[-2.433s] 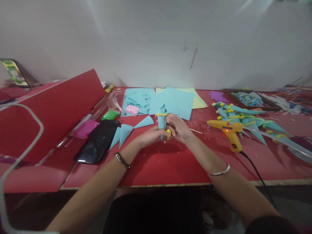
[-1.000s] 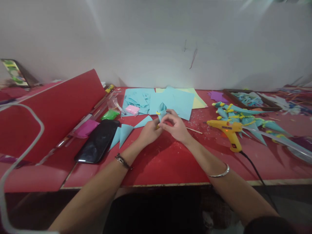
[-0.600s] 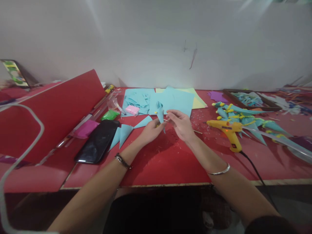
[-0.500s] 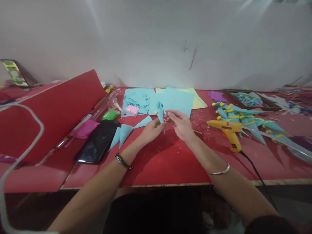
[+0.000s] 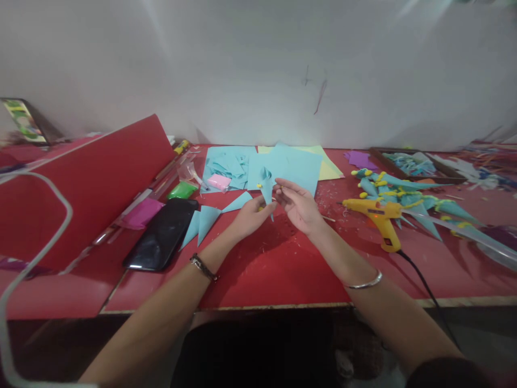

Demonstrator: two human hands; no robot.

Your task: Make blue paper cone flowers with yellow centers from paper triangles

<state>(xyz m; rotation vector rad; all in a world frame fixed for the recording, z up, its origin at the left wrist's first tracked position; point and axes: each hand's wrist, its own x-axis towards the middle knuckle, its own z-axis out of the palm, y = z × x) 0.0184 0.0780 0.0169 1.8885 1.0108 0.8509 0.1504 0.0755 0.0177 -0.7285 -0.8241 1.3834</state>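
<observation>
A blue paper cone with small yellow pieces on it stands upright between my hands, its point down. My left hand is closed around its lower part from the left. Just to the right of the cone, my right hand has its thumb and fingertips pinched together; what they hold is too small to make out. More blue cones lie left of my left hand, beside a black phone.
On the right lies a yellow glue gun with a cord, near several blue cones with yellow trim. Blue sheets and paper scraps lie behind my hands. A red board slants up at left.
My right hand has turned slightly, and its fingers have shifted a little beside the cone. My left hand and the cone have barely moved.
</observation>
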